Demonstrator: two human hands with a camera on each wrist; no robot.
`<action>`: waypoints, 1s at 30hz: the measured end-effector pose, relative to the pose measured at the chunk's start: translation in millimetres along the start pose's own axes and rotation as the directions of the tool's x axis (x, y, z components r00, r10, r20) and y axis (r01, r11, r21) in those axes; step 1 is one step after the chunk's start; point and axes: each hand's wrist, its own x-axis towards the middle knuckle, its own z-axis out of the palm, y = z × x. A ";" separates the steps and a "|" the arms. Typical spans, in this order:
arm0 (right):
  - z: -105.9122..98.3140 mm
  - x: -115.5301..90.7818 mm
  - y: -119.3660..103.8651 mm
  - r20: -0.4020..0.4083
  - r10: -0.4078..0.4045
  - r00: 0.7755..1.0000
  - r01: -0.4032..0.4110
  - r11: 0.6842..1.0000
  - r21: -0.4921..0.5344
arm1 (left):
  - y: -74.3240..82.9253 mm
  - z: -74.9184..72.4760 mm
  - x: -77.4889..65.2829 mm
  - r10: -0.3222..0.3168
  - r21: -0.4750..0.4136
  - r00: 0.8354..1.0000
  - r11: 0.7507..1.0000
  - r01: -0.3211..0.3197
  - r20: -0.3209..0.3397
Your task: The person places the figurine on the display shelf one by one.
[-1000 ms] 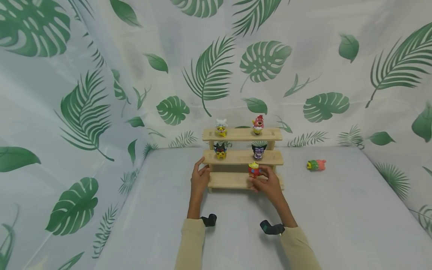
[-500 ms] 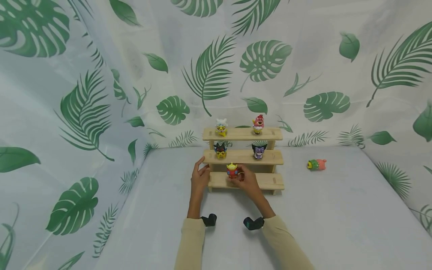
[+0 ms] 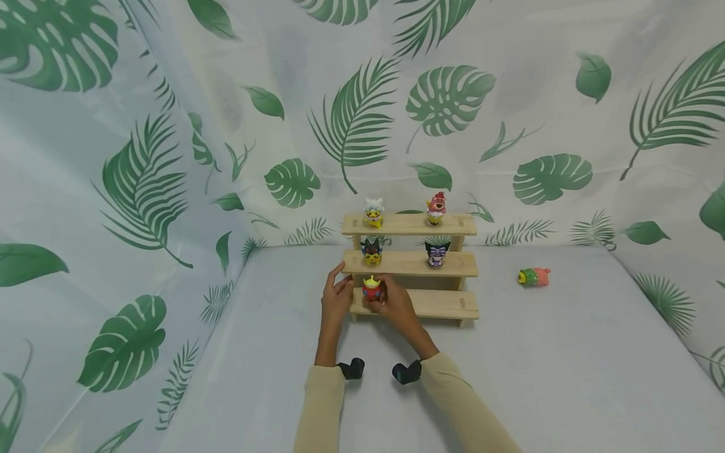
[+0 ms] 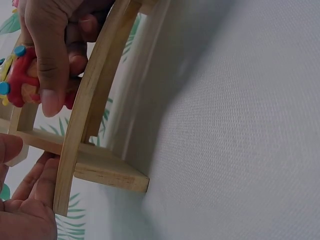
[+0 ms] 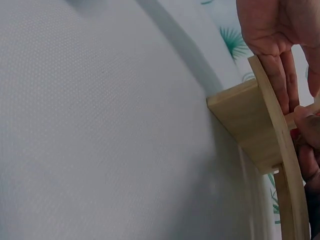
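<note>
My right hand (image 3: 396, 303) pinches a small red toy figurine (image 3: 370, 290) with a yellow top and blue round spots. It is close over the left part of the lowest tier of a wooden three-step display shelf (image 3: 430, 303). In the left wrist view the thumb lies across the figurine (image 4: 19, 82), whose base is right at the board. My left hand (image 3: 337, 299) is at the shelf's left end, its fingers extended against it. From the right wrist view, straight fingers of the left hand (image 5: 280, 75) lie along the end of the lowest board, and the figurine is mostly hidden.
On the top tier stand a white-hooded yellow figurine (image 3: 373, 214) and a pink-red bear figurine (image 3: 436, 209). The middle tier bears a dark-eared yellow figurine (image 3: 372, 253) and a black-and-purple one (image 3: 437, 255). A green-and-pink figurine (image 3: 534, 277) lies on its side, right of the shelf.
My right hand has carried the red figurine leftward along the lowest tier, from its right part to near the left end. The left hand has stayed at the shelf's left end.
</note>
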 end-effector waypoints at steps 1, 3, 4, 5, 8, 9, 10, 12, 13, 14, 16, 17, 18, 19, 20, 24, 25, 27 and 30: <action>0.3 0.2 -0.1 -0.004 0.000 1.000 0.000 1.000 -0.008 | 0.3 0.0 0.1 0.005 -0.005 1.000 1.000 -0.005 0.003; 0.6 0.5 0.1 -0.013 -0.002 1.000 0.002 1.000 -0.014 | 1.0 -0.4 0.2 0.010 -0.008 1.000 1.000 -0.010 0.005; 0.9 0.7 0.4 -0.013 0.001 1.000 -0.001 1.000 -0.019 | 1.1 -0.5 0.4 0.013 -0.009 1.000 1.000 -0.012 0.006; 0.7 0.8 0.1 -0.013 0.003 1.000 -0.003 1.000 -0.017 | 1.2 -0.6 0.6 0.014 -0.006 1.000 1.000 -0.014 0.005; 1.3 0.4 1.8 -0.013 -0.005 1.000 0.004 0.999 -0.036 | 1.5 -0.7 1.1 0.014 0.003 1.000 1.000 -0.014 0.003; 1.6 0.2 2.4 -0.013 -0.005 1.000 0.004 0.999 -0.044 | 1.4 -0.6 1.2 0.014 0.005 1.000 1.000 -0.014 0.001; 1.9 0.1 3.1 -0.013 -0.006 1.000 0.005 0.999 -0.052 | 1.4 -0.5 1.1 0.011 0.009 1.000 1.000 -0.011 0.000; 2.3 -0.6 4.3 -0.015 -0.012 1.000 0.011 0.997 -0.074 | 1.2 -0.2 0.6 0.006 0.016 1.000 1.000 -0.006 -0.002; 2.4 -1.0 4.6 -0.015 -0.015 1.000 0.013 0.997 -0.081 | 1.0 0.0 0.4 0.001 0.018 1.000 1.000 -0.001 -0.003; 2.4 -1.6 4.9 -0.016 -0.017 1.000 0.016 0.996 -0.085 | 0.7 0.1 0.1 -0.002 0.023 1.000 1.000 0.002 -0.004; 2.3 -2.8 5.3 -0.018 -0.022 1.000 0.021 0.995 -0.096 | 0.0 0.6 -0.4 -0.007 0.025 1.000 1.000 0.007 -0.005; 2.2 -3.5 5.2 -0.019 -0.021 1.000 0.019 0.995 -0.099 | -0.6 0.9 -0.5 -0.006 0.025 1.000 1.000 0.007 -0.006; 2.0 -4.1 5.0 -0.020 -0.021 1.000 0.019 0.995 -0.099 | -1.1 1.2 -0.4 -0.007 0.025 1.000 1.000 0.007 -0.007; 1.9 -4.5 4.9 -0.023 -0.019 1.000 0.017 0.995 -0.098 | -1.3 1.4 -0.7 -0.005 0.025 1.000 1.000 0.005 -0.008; 2.0 -4.7 4.7 -0.022 -0.013 1.000 0.011 0.995 -0.099 | -1.5 1.5 -0.7 -0.002 0.024 1.000 1.000 0.002 -0.008; 1.8 -4.1 3.3 -0.021 0.008 1.000 -0.010 0.995 -0.101 | -0.9 1.5 -0.9 0.003 0.019 1.000 1.000 -0.003 -0.007; 1.8 -4.0 3.2 -0.020 0.013 1.000 -0.015 0.994 -0.105 | -0.4 1.3 -1.1 0.004 0.020 1.000 1.000 -0.004 -0.006; 1.6 -3.9 2.7 -0.021 0.012 1.000 -0.014 0.994 -0.112 | 0.2 1.2 -1.3 0.007 0.021 1.000 1.000 -0.007 -0.003; 1.5 -4.2 2.8 -0.020 0.003 1.000 -0.005 0.992 -0.124 | 0.9 0.9 -1.9 0.007 0.019 1.000 1.000 -0.007 -0.001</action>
